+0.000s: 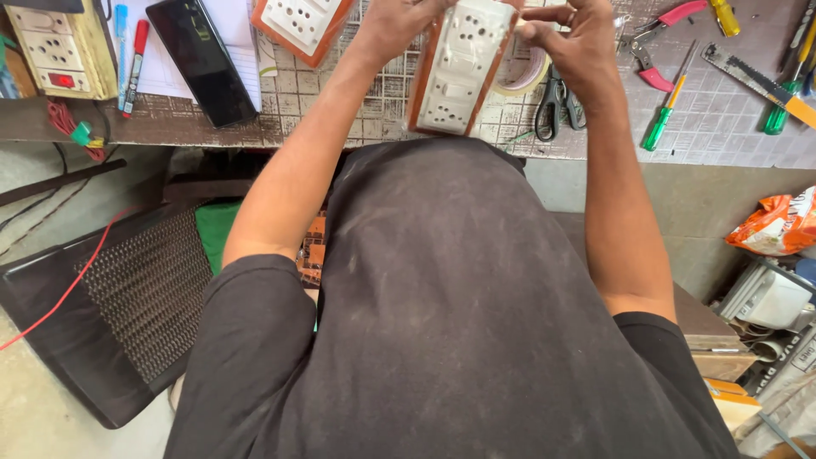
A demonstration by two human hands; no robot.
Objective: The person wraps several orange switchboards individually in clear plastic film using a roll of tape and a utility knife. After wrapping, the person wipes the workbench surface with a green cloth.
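We hold one white socket board (461,68) with an orange-brown rim between both hands: left hand (395,25) gripping its left edge, right hand (571,38) pinching the right. Beyond lie one pair of scissors (552,106), one tape roll (527,72), two green screwdrivers (667,106).

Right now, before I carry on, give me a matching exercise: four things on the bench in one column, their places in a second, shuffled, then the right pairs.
Things:
1. white socket plate in an orange-brown frame
2. black-handled steel scissors
3. green-handled screwdriver
4. flat black phone

Places:
A. lying on white paper, far left of the bench
B. held between the left hand and right hand
C. right of the scissors, near the pink-handled pliers
D. just right of the held plate, beside a roll of tape

Pairs: 1-B, 2-D, 3-C, 4-A
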